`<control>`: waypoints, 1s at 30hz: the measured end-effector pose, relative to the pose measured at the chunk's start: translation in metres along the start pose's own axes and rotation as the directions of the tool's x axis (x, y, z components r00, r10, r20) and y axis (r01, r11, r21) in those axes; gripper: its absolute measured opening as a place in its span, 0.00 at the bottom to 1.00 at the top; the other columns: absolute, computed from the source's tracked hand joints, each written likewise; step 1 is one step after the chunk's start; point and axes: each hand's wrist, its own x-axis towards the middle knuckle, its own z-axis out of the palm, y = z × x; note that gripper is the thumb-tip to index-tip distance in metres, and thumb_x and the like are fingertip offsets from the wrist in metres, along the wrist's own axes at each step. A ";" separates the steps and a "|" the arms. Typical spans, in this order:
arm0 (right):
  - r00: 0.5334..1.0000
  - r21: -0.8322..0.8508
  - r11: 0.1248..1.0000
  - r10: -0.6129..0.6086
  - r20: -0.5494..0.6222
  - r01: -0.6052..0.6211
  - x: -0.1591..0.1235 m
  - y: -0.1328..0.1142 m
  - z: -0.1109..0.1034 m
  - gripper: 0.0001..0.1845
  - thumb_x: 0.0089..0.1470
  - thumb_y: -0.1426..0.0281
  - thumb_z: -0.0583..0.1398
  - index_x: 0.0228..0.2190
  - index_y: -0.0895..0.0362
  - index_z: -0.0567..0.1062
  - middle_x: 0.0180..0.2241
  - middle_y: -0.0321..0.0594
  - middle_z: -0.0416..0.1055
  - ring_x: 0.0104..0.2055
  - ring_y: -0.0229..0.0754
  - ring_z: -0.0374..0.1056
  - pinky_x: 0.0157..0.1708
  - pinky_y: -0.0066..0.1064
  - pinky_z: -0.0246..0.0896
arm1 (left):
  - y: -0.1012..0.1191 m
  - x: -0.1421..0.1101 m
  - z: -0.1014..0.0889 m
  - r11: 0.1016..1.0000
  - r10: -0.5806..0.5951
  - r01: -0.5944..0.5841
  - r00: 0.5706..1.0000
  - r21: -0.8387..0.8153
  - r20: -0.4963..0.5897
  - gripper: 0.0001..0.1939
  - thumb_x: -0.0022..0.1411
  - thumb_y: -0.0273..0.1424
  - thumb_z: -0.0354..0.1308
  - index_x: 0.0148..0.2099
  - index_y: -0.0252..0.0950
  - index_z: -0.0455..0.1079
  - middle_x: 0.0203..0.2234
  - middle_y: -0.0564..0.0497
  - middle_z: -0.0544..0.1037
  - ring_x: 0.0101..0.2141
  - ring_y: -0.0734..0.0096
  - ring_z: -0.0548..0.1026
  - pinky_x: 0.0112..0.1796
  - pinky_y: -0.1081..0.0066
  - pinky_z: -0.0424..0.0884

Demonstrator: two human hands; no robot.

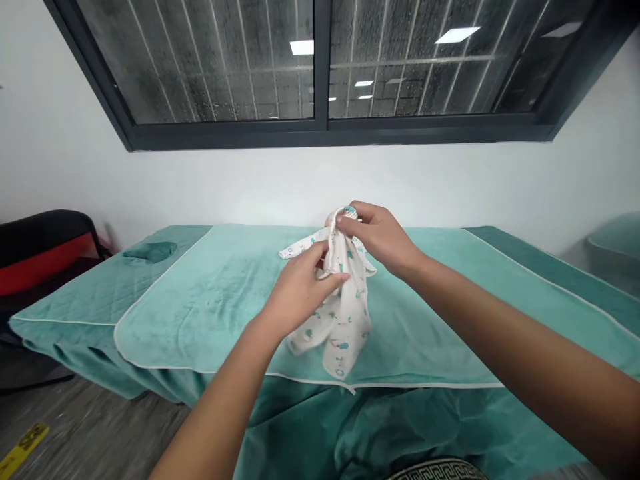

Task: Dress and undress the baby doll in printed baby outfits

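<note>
A small white baby romper point(345, 320) with a green print hangs from both hands above the bed. Its legs dangle towards me, and one sleeve point(303, 245) sticks out to the left. My left hand point(303, 287) pinches the front edge of the cloth, thumb on the near side. Higher up, my right hand point(377, 233) grips the garment near its collar, with thumb and fingers closed on the fabric. Parts of the fingers on both hands are hidden in the folds.
A bed with a green plush cover point(190, 313) spans the view, with a face hole point(150, 251) at its left end. Left of it stands a black and red chair point(47, 260). Behind are a white wall point(250, 180) and a dark-framed window point(320, 130). Yellow tape point(24, 448) marks the floor.
</note>
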 end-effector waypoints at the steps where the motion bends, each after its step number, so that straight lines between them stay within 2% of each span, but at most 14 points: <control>1: 1.000 0.040 0.999 0.015 0.012 -0.015 0.000 0.003 -0.001 0.11 0.54 0.62 0.62 0.26 0.56 0.71 0.26 0.33 0.67 0.29 0.36 0.61 0.30 0.29 0.54 | -0.003 -0.001 0.002 0.999 -0.035 0.035 0.999 -0.002 -0.014 0.09 0.61 0.36 0.59 0.42 0.37 0.73 0.35 0.52 0.78 0.36 0.66 0.73 0.39 0.69 0.67; 3: 0.997 0.159 0.985 0.049 0.064 -0.059 -0.002 0.010 -0.005 0.12 0.53 0.61 0.62 0.26 0.57 0.72 0.25 0.32 0.67 0.28 0.36 0.60 0.29 0.28 0.54 | -0.009 0.000 0.003 0.990 -0.102 0.094 0.992 -0.103 -0.073 0.11 0.63 0.37 0.56 0.35 0.36 0.72 0.27 0.54 0.74 0.30 0.70 0.70 0.34 0.71 0.65; 5: 0.988 0.275 0.953 0.092 0.124 -0.123 -0.004 0.022 -0.007 0.14 0.52 0.59 0.64 0.26 0.57 0.72 0.24 0.32 0.66 0.26 0.35 0.60 0.28 0.28 0.54 | -0.014 0.004 0.001 0.940 -0.172 0.120 0.975 -0.320 -0.140 0.11 0.62 0.38 0.56 0.35 0.35 0.73 0.25 0.55 0.72 0.27 0.73 0.68 0.30 0.73 0.63; 8: 0.957 0.352 0.904 0.165 0.238 -0.243 -0.010 0.043 -0.005 0.18 0.48 0.55 0.68 0.29 0.57 0.75 0.25 0.33 0.70 0.26 0.36 0.64 0.28 0.28 0.56 | -0.016 0.011 -0.003 0.739 -0.282 0.096 0.943 -0.666 -0.178 0.09 0.58 0.34 0.60 0.40 0.36 0.74 0.26 0.55 0.75 0.26 0.74 0.71 0.29 0.75 0.65; 11: 0.922 0.420 0.842 0.207 0.327 -0.338 -0.019 0.060 0.001 0.20 0.48 0.54 0.68 0.36 0.56 0.77 0.30 0.36 0.75 0.29 0.39 0.68 0.30 0.29 0.61 | -0.014 0.013 -0.001 0.531 -0.322 0.116 0.944 -0.839 -0.073 0.11 0.55 0.33 0.64 0.40 0.34 0.74 0.28 0.53 0.78 0.28 0.71 0.75 0.32 0.74 0.69; 14: 0.955 0.580 0.763 0.182 0.233 -0.287 -0.022 0.068 0.003 0.17 0.50 0.56 0.68 0.37 0.54 0.77 0.31 0.35 0.75 0.32 0.39 0.70 0.35 0.30 0.65 | -0.014 0.007 0.005 0.427 -0.302 0.254 0.945 -0.868 0.128 0.15 0.55 0.37 0.66 0.42 0.32 0.74 0.28 0.49 0.80 0.28 0.67 0.77 0.32 0.71 0.71; 16: 0.974 0.639 0.736 0.179 0.137 -0.225 -0.021 0.072 0.001 0.14 0.51 0.57 0.68 0.35 0.54 0.77 0.31 0.34 0.75 0.34 0.38 0.70 0.38 0.29 0.66 | -0.017 -0.002 0.008 0.418 -0.305 0.408 0.905 -0.811 0.298 0.19 0.56 0.41 0.66 0.43 0.31 0.74 0.29 0.47 0.80 0.28 0.65 0.78 0.31 0.69 0.72; 18: 0.977 0.644 0.737 0.193 0.088 -0.204 -0.019 0.075 -0.002 0.13 0.53 0.57 0.67 0.33 0.53 0.76 0.32 0.34 0.74 0.35 0.38 0.70 0.39 0.30 0.67 | -0.022 -0.010 0.010 0.475 -0.272 0.551 0.833 -0.686 0.481 0.21 0.54 0.41 0.68 0.44 0.31 0.75 0.33 0.44 0.81 0.31 0.62 0.79 0.33 0.67 0.73; 20: 0.977 0.637 0.745 0.206 0.061 -0.197 -0.021 0.081 -0.004 0.13 0.54 0.56 0.65 0.34 0.52 0.76 0.33 0.34 0.75 0.36 0.39 0.71 0.40 0.31 0.67 | -0.027 -0.015 0.009 0.576 -0.189 0.604 0.755 -0.552 0.628 0.20 0.52 0.37 0.70 0.44 0.32 0.76 0.38 0.43 0.82 0.37 0.59 0.79 0.37 0.65 0.74; 22: 0.970 0.634 0.741 0.236 0.061 -0.220 -0.028 0.089 -0.003 0.16 0.55 0.53 0.63 0.38 0.52 0.76 0.36 0.36 0.76 0.39 0.42 0.72 0.42 0.33 0.68 | -0.033 -0.017 0.008 0.652 -0.130 0.577 0.724 -0.491 0.678 0.18 0.52 0.34 0.70 0.45 0.33 0.77 0.41 0.43 0.82 0.41 0.59 0.79 0.41 0.64 0.74; 23: 0.961 0.631 0.733 0.265 0.079 -0.254 -0.033 0.094 -0.002 0.18 0.56 0.52 0.63 0.41 0.51 0.76 0.38 0.37 0.76 0.40 0.43 0.72 0.42 0.35 0.68 | -0.036 -0.017 0.009 0.661 -0.127 0.559 0.741 -0.501 0.660 0.18 0.53 0.34 0.70 0.45 0.33 0.77 0.41 0.43 0.82 0.41 0.60 0.79 0.41 0.64 0.73; 26: 0.899 0.559 0.705 0.349 0.263 -0.437 -0.053 0.107 0.002 0.25 0.56 0.48 0.61 0.45 0.54 0.76 0.42 0.43 0.77 0.42 0.46 0.73 0.41 0.37 0.69 | -0.044 -0.013 0.015 0.604 -0.198 0.484 0.861 -0.633 0.469 0.19 0.53 0.34 0.70 0.47 0.33 0.77 0.39 0.45 0.82 0.39 0.61 0.79 0.41 0.66 0.72; 28: 0.812 0.434 0.721 0.314 0.491 -0.541 -0.065 0.111 0.006 0.27 0.52 0.49 0.64 0.44 0.56 0.77 0.41 0.45 0.77 0.41 0.46 0.73 0.41 0.37 0.69 | -0.047 -0.010 0.023 0.559 -0.260 0.421 0.907 -0.714 0.331 0.21 0.51 0.34 0.70 0.48 0.32 0.76 0.38 0.45 0.82 0.38 0.60 0.79 0.39 0.68 0.71; 30: 0.704 0.332 0.766 0.211 0.678 -0.550 -0.073 0.110 0.009 0.26 0.47 0.54 0.69 0.43 0.58 0.77 0.41 0.44 0.77 0.41 0.45 0.73 0.43 0.37 0.68 | -0.049 -0.008 0.031 0.537 -0.309 0.408 0.909 -0.738 0.278 0.22 0.50 0.34 0.70 0.48 0.32 0.76 0.36 0.45 0.82 0.36 0.60 0.79 0.36 0.69 0.71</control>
